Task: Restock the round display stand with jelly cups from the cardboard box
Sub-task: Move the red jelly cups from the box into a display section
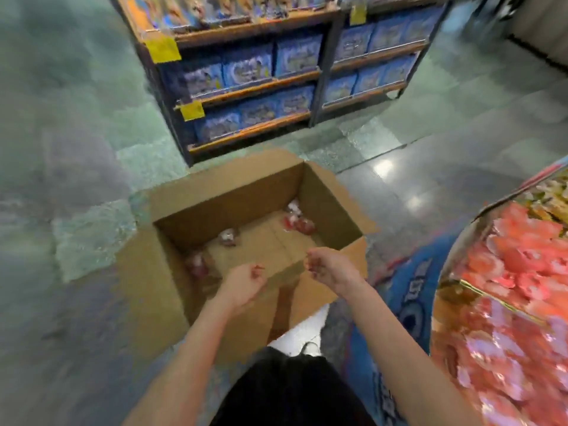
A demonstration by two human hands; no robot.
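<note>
Now, with left hand [242, 282] and right hand [327, 265] loosely curled and seemingly empty (blur hides detail) above the cardboard box [215, 192], reach deep for the few jelly cups [298, 222] scattered on its bottom, then across to the round display stand [504, 290] at right.

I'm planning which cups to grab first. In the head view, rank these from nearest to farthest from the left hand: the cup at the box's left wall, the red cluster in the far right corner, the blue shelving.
From the left hand:
1. Cup at the left wall, just left of it.
2. Red cluster, far right corner of the cardboard box.
3. Blue shelving, beyond the box.
</note>
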